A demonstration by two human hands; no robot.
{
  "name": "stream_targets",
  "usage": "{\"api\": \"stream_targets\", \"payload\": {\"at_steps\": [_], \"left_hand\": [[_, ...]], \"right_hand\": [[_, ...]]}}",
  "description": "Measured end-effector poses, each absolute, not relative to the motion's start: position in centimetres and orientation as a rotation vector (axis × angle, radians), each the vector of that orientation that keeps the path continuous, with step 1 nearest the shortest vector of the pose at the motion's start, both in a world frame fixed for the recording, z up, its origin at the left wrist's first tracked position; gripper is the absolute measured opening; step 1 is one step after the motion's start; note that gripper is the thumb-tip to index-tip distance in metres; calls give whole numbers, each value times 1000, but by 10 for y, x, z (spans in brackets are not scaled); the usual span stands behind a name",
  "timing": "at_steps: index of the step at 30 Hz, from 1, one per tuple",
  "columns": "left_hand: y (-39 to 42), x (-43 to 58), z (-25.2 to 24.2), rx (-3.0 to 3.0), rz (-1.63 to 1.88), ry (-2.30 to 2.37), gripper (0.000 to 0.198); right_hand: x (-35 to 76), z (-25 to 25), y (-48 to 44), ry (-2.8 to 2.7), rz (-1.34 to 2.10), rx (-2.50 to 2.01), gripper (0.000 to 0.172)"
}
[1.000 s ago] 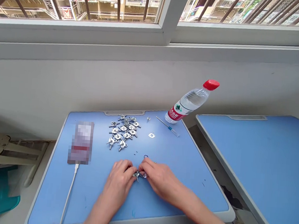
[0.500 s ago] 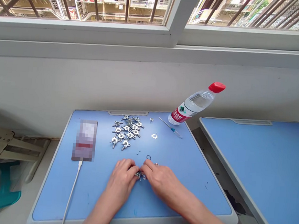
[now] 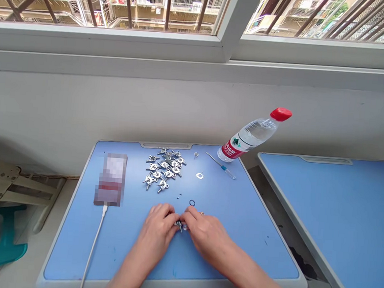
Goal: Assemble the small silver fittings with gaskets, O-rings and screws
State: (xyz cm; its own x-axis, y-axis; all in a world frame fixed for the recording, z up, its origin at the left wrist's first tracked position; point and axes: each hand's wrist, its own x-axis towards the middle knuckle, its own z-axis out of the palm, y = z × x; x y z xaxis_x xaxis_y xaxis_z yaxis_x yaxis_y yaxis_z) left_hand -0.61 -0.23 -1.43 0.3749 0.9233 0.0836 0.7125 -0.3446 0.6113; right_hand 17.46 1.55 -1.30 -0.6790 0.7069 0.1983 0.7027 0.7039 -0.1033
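Observation:
My left hand (image 3: 159, 225) and my right hand (image 3: 201, 229) meet near the front of the blue table, fingertips pinched together. Between them sits a small metal fitting (image 3: 179, 225) with a thin pin pointing down toward me; the fingers cover much of it. Something clear and shiny shows under the right fingertips, too small to make out. Just beyond the right hand lies a black ring (image 3: 191, 203), and two tiny metal bits (image 3: 178, 198) rest near it. Farther back is a pile of similar metal fittings (image 3: 164, 168). A flat metal plate (image 3: 199, 176) lies to its right.
A phone (image 3: 111, 180) with a white cable (image 3: 94, 243) lies at the left. A thin screwdriver-like tool (image 3: 223, 167) and a water bottle with a red cap (image 3: 245, 139) are at the back right. A second blue table (image 3: 340, 209) stands to the right, beyond a gap.
The whole view has shifted slightly. Both hands stay together on the small metal fitting, with hardly any visible movement.

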Motion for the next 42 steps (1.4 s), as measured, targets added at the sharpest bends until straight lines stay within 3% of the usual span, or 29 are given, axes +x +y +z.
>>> {"api": "stream_targets", "payload": {"at_steps": [5,9,25,38,42], "left_hand": [[-1,-7,-18,2157,612,1395,23],[-2,-7,-18,2159,587,1406,22],[-2,-6,-13,2159,592,1412,21],[-2,-7,-13,2129,592,1401,21],[-2,-7,-13,2126,591,1388,23]], "right_hand": [[181,-7,13,-2346,581,-1203,20],[182,-2,9,-2185,747,-1274,15],[176,-15,7,-2188,744,-1242,22],[172,-20,1,-2300,487,-1215,31],[172,-17,1,-2220,602,-1237,24]]}}
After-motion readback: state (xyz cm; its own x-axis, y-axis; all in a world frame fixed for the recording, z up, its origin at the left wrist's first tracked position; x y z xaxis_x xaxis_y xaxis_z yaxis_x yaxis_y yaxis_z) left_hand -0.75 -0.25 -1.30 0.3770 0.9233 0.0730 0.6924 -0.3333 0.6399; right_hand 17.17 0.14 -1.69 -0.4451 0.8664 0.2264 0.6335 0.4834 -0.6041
